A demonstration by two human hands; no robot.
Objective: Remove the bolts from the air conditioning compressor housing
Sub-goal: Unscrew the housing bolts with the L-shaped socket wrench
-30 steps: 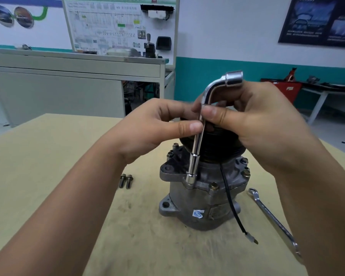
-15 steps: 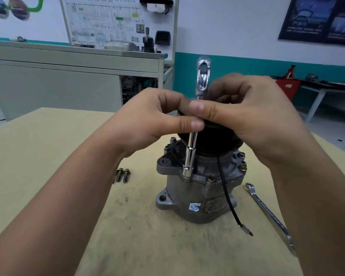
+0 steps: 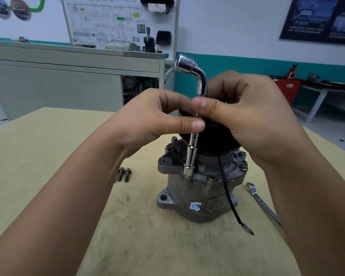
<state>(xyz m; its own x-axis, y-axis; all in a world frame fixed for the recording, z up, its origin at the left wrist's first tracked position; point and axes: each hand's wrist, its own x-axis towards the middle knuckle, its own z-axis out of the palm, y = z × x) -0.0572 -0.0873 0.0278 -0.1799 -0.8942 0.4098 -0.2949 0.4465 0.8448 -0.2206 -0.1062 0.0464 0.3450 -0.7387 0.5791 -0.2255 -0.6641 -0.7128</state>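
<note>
Two loose bolts (image 3: 124, 174) lie side by side on the tan table (image 3: 48, 156), just left of the compressor housing (image 3: 189, 198). The housing stands upright with its black pulley (image 3: 213, 136) on top. Both hands meet directly above the housing. The left hand (image 3: 147, 120) pinches the shaft of an L-shaped socket wrench (image 3: 191, 154) between thumb and curled fingers. The right hand (image 3: 253, 116) pinches the same shaft just above, thumb across the front and the other fingers curled behind. The wrench stands nearly upright, its lower socket seated on the housing's front flange and its bent upper end pointing up and left above the hands. A flange bolt (image 3: 211, 178) sits just right of the socket, with others at the right and back-left edges. A black wire (image 3: 227, 196) hangs down the housing's front to the table. A flat spanner (image 3: 263, 204) lies on the table near the right forearm.
</note>
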